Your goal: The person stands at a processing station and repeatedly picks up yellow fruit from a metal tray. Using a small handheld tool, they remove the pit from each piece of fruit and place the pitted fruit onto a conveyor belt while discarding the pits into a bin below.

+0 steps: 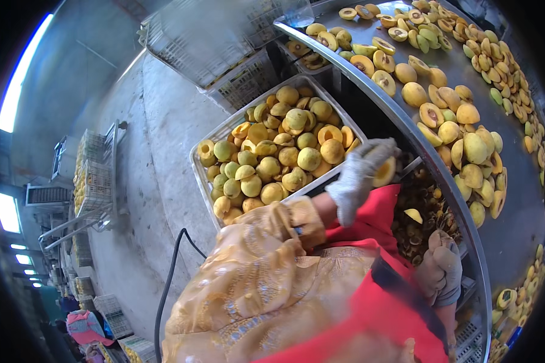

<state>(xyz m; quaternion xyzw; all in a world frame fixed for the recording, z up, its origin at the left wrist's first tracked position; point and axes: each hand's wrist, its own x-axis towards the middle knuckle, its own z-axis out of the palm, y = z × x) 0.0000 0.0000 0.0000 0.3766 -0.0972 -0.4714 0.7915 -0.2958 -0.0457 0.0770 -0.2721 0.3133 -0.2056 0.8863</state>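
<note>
My left hand (358, 178), in a pale grey work glove, reaches between the crate and the table edge with its fingers closed around a halved yellow peach (384, 173). Its fingers are slightly blurred. My right hand (440, 266), also gloved, is lower, near the table's metal rim; its fingers are curled, and what they hold, if anything, is hidden. Between the hands a yellow fruit piece (413, 215) shows above a container of brown pits and scraps (427, 199). Left of my left hand stands a white crate (203, 176) heaped with peaches (272, 151), some whole-looking, some cut.
A metal table (515, 242) curves along the right, bearing many peach halves (466, 139). Stacked plastic crates (194, 45) stand beyond the fruit crate. A black cable (166, 290) runs along the concrete floor (133, 199). A loaded cart (97, 187) and another person (86, 327) are far left.
</note>
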